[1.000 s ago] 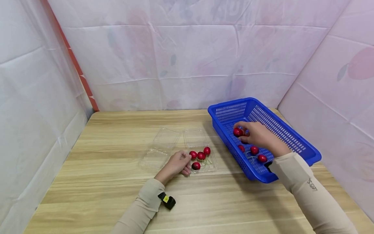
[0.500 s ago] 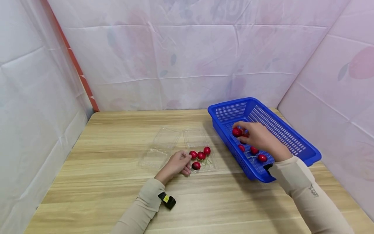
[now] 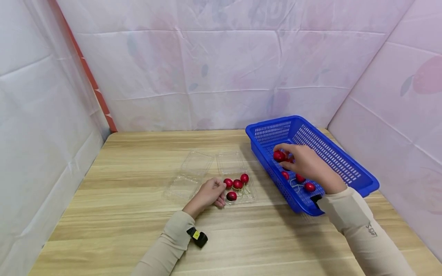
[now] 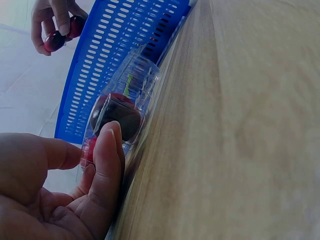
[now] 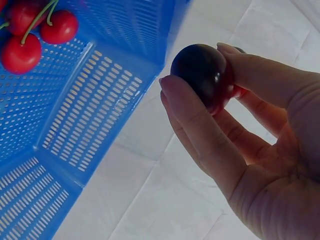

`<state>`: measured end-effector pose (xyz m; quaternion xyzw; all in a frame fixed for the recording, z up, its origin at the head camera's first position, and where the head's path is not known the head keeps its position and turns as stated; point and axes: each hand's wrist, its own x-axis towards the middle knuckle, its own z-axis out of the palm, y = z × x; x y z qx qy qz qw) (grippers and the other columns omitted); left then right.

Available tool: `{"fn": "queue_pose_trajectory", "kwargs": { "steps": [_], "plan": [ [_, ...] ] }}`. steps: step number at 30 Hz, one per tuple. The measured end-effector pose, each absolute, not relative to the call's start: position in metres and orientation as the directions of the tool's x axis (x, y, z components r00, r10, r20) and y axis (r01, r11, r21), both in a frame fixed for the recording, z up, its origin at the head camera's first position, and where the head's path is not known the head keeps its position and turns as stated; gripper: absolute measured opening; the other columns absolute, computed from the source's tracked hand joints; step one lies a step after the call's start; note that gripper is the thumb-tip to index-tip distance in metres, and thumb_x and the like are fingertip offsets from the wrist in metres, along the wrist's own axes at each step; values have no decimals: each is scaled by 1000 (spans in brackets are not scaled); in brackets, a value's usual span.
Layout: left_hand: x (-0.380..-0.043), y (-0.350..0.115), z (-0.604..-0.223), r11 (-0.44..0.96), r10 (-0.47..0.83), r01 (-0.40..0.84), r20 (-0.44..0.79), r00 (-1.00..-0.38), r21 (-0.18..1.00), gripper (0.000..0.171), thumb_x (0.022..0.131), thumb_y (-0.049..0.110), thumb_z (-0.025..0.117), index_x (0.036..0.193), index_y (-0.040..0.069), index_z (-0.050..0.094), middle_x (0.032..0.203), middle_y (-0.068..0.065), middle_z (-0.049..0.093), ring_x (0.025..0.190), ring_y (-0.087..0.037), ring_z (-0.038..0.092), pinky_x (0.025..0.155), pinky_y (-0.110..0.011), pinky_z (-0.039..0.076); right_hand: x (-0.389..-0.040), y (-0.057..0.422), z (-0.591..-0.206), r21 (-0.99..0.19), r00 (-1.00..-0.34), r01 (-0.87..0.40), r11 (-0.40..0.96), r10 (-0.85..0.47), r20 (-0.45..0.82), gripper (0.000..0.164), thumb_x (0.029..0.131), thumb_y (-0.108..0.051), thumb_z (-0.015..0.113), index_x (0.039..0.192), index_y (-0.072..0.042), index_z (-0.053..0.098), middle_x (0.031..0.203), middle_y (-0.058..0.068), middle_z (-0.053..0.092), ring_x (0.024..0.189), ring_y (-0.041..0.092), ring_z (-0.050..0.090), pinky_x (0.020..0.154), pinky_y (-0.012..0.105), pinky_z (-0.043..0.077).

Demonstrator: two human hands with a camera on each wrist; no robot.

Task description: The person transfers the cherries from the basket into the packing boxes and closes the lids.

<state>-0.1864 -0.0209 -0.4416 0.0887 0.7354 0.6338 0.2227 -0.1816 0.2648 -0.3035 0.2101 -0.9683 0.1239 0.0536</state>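
Observation:
My right hand [image 3: 305, 163] is raised over the blue basket [image 3: 271, 176], pinching a pair of cherries [image 3: 279, 155] between thumb and fingers. One held cherry [image 5: 200, 75] looks dark in the right wrist view, with the second mostly hidden behind it. On the table, my left hand [image 3: 208, 193] pinches the near left edge of a clear plastic clamshell container [image 4: 148, 75]. Several red cherries [image 3: 237, 184] with green stems lie in its near half, and its lid [image 3: 230, 163] lies spread open behind them. More cherries [image 3: 309, 187] sit in the basket below my right hand.
Left of the cherries lies more clear plastic packaging [image 3: 197, 163], also spread open. The basket's rim [image 3: 373, 184] stands well above the wooden table [image 3: 138, 214]. White printed cloth [image 3: 221, 69] walls off the back and both sides.
My right hand has drifted slightly left over the basket with the cherries in its grip. The left hand and the container have stayed in place.

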Motion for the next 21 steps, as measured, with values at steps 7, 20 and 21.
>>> {"fn": "queue_pose_trajectory", "kwargs": {
  "steps": [7, 20, 21],
  "plan": [
    [-194, -19, -458, 179, 412, -159, -221, -884, 971, 19, 101, 18, 47, 95, 0, 49, 66, -6, 55, 47, -11, 57, 44, -23, 54, -179, 261, -302, -208, -902, -427, 880, -398, 167, 40, 80, -4, 76, 117, -5, 62, 95, 10, 67, 80, 23, 62, 69, 42, 56],
    [-194, -21, -455, 165, 415, -182, -236, -879, 969, 21, 101, 21, 50, 95, 0, 49, 66, -6, 56, 49, -11, 59, 46, -23, 55, -174, 254, -297, -207, -893, -444, 872, -409, 189, 40, 79, -4, 77, 117, -5, 63, 97, 9, 68, 81, 23, 62, 70, 42, 56],
    [-194, -21, -455, 165, 415, -182, -236, -879, 969, 21, 101, 21, 50, 95, 0, 49, 67, -6, 56, 49, -11, 59, 46, -23, 55, -174, 254, -296, -206, -891, -446, 871, -411, 193, 40, 79, -4, 77, 117, -5, 63, 96, 9, 68, 81, 23, 62, 70, 42, 56]
  ]
}}
